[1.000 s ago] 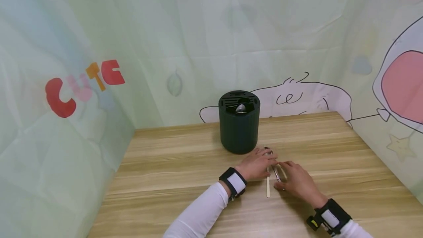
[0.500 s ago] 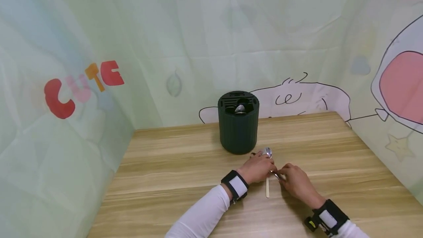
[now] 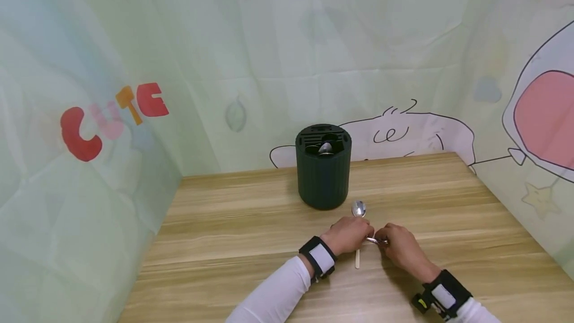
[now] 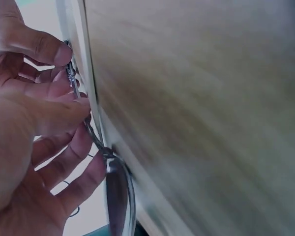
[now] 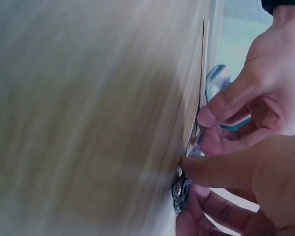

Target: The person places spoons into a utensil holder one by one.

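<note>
Between thumbs and fingers, my left hand [image 3: 347, 234] and right hand [image 3: 402, 247] pinch a metal spoon [image 3: 371, 240] with an ornate handle. In the left wrist view the spoon's bowl [image 4: 119, 201] extends beyond the left fingers. The right wrist view has the patterned handle end [image 5: 179, 194] at my right thumb and fingers. Beneath my left hand lies a second spoon, its shiny bowl [image 3: 358, 208] pointing away and a cream handle [image 3: 357, 259] toward me; its middle is hidden by the hand.
A dark green ribbed cutlery holder [image 3: 324, 178] stands behind the hands, with spoons [image 3: 325, 148] in its top opening. The wooden table [image 3: 233, 218] meets a printed cloth backdrop [image 3: 224, 88] at the back and sides.
The ornate spoon has turned from lengthwise to nearly crosswise between my hands. The left fingers have drawn back and curled in, uncovering the other spoon's bowl. That spoon has shifted slightly left.
</note>
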`<state>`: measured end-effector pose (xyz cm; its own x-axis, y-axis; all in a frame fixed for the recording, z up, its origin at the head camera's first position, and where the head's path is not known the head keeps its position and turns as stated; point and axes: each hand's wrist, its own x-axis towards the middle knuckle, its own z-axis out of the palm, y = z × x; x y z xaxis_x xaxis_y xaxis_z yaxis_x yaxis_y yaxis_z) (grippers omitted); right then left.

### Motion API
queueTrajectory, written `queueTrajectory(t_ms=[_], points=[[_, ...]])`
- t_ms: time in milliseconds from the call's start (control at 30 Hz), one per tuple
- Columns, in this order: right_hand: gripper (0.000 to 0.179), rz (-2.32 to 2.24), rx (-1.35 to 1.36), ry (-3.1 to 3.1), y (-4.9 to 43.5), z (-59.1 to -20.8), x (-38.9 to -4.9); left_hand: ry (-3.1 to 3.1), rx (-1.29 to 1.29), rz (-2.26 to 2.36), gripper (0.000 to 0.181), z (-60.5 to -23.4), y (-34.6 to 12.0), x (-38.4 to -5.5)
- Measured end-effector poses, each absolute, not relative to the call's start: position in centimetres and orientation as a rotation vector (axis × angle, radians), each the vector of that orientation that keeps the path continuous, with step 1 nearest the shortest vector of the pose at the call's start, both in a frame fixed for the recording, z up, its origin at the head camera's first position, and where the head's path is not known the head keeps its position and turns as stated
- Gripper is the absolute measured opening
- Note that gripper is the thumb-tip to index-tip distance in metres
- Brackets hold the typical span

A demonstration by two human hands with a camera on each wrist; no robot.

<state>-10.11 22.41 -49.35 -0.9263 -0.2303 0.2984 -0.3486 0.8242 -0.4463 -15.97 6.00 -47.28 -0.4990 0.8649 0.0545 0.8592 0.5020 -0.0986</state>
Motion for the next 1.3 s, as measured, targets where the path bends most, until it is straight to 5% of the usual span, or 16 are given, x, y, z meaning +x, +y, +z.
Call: queueTrajectory(t_ms=[500,833,1067,1300], points=[[0.028,0.720,0.599,-2.608,21.7,-48.7,-10.2,-2.656,-1.467,-0.042,0.014,-45.5,4.1,-15.2],[0.018,0.905,0.517,-2.448,20.8,-46.1,-11.1,-2.338,-1.271,-0.317,0.065,-40.7,1.3,-15.8],[0.018,1.187,0.409,-2.365,19.7,-44.4,-10.6,-2.057,-1.117,-0.852,0.097,-37.4,-1.6,-16.0],[0.015,1.700,0.317,-2.211,18.0,-43.4,-10.3,-2.072,-0.914,-1.710,0.092,-37.3,-2.1,-13.9]])
